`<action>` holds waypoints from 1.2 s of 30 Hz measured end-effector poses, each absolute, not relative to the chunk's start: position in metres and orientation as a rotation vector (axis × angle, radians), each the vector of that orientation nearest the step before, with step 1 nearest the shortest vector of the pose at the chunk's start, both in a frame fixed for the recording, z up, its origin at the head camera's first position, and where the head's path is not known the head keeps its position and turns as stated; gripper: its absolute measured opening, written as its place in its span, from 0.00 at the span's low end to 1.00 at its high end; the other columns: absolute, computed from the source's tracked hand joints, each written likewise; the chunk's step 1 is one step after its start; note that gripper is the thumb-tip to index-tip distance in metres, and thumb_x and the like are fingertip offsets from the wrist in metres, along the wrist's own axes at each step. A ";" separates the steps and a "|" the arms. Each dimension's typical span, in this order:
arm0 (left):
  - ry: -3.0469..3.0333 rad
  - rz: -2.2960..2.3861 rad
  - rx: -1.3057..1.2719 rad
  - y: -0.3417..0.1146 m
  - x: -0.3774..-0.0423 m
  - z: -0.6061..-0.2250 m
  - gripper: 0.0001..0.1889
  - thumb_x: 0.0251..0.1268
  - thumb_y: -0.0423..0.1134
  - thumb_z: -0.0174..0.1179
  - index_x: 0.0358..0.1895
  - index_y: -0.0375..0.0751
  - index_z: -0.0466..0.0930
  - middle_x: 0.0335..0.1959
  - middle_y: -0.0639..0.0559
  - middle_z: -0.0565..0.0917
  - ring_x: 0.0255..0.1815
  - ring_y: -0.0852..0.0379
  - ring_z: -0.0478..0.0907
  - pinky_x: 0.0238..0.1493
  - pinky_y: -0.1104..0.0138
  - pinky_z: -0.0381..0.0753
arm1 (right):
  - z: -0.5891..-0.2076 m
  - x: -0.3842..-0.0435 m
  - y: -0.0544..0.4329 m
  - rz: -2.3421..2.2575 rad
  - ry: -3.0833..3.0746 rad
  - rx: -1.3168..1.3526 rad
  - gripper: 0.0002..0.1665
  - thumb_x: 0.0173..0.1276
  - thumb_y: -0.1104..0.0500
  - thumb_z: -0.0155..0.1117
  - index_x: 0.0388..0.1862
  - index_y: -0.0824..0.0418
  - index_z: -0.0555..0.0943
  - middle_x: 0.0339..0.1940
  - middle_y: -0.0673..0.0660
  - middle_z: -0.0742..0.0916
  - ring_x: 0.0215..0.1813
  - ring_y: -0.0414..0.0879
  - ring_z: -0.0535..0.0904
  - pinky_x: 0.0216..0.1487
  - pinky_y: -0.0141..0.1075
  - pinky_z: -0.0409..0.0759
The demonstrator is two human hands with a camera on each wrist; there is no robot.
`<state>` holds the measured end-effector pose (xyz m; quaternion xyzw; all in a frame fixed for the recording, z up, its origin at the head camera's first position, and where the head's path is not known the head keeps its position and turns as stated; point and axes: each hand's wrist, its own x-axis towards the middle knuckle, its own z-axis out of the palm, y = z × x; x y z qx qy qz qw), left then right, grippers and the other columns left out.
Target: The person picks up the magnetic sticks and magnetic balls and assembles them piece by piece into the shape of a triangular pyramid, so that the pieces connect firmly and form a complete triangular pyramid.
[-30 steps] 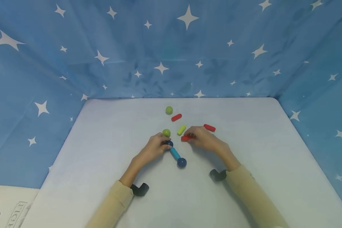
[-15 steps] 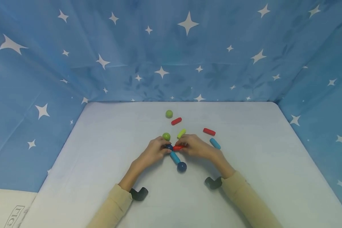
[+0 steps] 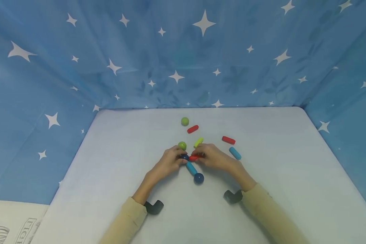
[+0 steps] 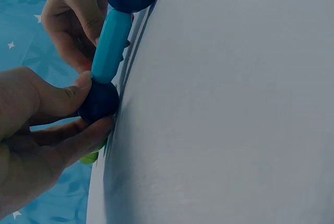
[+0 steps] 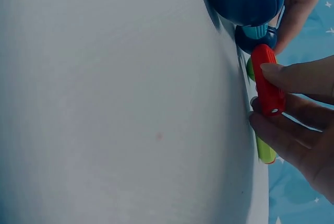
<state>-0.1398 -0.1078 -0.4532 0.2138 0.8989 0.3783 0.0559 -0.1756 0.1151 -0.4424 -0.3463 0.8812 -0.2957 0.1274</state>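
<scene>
My left hand (image 3: 170,160) pinches a dark blue ball (image 4: 99,102) between thumb and fingers. A light blue rod (image 4: 110,46) joins that ball to a second dark blue ball (image 3: 199,178) nearer to me. From the right, my right hand (image 3: 212,156) pinches a short red rod (image 5: 267,80), its far end right at the held ball. Just beyond my left fingertips lies a green ball (image 3: 182,145). A yellow-green rod (image 3: 198,142) lies close behind my right fingers.
Farther back on the white table (image 3: 116,135) are another green ball (image 3: 185,121) and a red rod (image 3: 192,129). Right of my right hand lie a red rod (image 3: 228,140) and a light blue rod (image 3: 235,153). A star-patterned blue curtain (image 3: 177,51) encloses the table's back and sides.
My right hand has brought the red rod left and nearer to me, up to the held blue ball. The loose light blue rod on the right has come into sight. My left hand keeps its grip.
</scene>
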 end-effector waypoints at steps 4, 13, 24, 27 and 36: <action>2.725 1.119 0.640 -0.106 -0.141 -0.454 0.15 0.67 0.31 0.68 0.54 0.27 0.84 0.47 0.42 0.83 0.46 0.51 0.80 0.51 0.62 0.85 | -0.441 -0.177 0.119 -0.860 2.554 -0.999 0.15 0.67 0.65 0.72 0.53 0.60 0.88 0.45 0.51 0.89 0.50 0.47 0.83 0.59 0.44 0.85; 2.744 1.120 0.602 -0.107 -0.145 -0.452 0.16 0.68 0.32 0.67 0.56 0.27 0.83 0.48 0.40 0.84 0.48 0.50 0.83 0.51 0.60 0.86 | -0.436 -0.186 0.125 -0.955 2.578 -0.964 0.14 0.69 0.64 0.71 0.53 0.60 0.88 0.45 0.51 0.90 0.48 0.46 0.85 0.54 0.42 0.86; 2.731 1.107 0.591 -0.105 -0.142 -0.451 0.16 0.68 0.31 0.67 0.56 0.26 0.83 0.45 0.41 0.83 0.44 0.52 0.81 0.48 0.61 0.85 | -0.431 -0.206 0.118 -1.045 2.587 -1.025 0.16 0.69 0.67 0.69 0.55 0.63 0.86 0.51 0.57 0.90 0.51 0.51 0.86 0.55 0.45 0.86; 2.731 1.113 0.603 -0.104 -0.143 -0.451 0.16 0.68 0.31 0.67 0.56 0.26 0.83 0.45 0.41 0.83 0.43 0.52 0.79 0.47 0.61 0.84 | -0.430 -0.212 0.110 -1.044 2.580 -1.043 0.19 0.68 0.66 0.70 0.58 0.61 0.85 0.54 0.58 0.88 0.55 0.53 0.84 0.57 0.45 0.86; 2.716 1.131 0.632 -0.105 -0.143 -0.452 0.17 0.69 0.30 0.65 0.58 0.26 0.82 0.52 0.39 0.83 0.51 0.48 0.82 0.53 0.58 0.84 | -0.438 -0.217 0.084 -1.047 2.487 -1.209 0.22 0.70 0.70 0.65 0.63 0.62 0.82 0.64 0.59 0.85 0.68 0.54 0.80 0.65 0.47 0.82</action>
